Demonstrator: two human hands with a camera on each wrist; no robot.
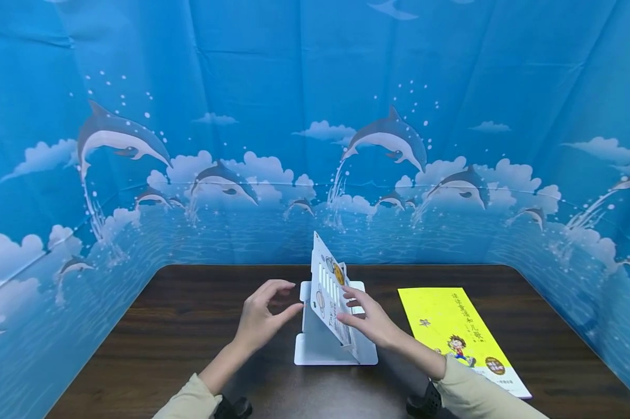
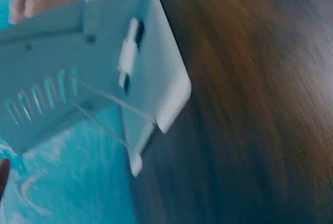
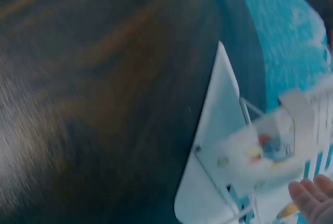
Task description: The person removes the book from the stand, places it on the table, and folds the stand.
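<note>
Pale sleeves (image 1: 189, 401) reach in nearest, toward a white stand (image 1: 326, 311) midway across the desk (image 1: 178, 326), its printed panel tilted up over a flat base (image 1: 325, 357). The left hand (image 1: 264, 311) has its grip spread, just beside the panel's back. The right hand's (image 1: 372, 319) grip is spread too, fingertips at the printed face; contact I cannot tell. Rightward lies a yellow book (image 1: 451, 326); behind hangs a dolphin-patterned curtain (image 1: 273, 87).
</note>
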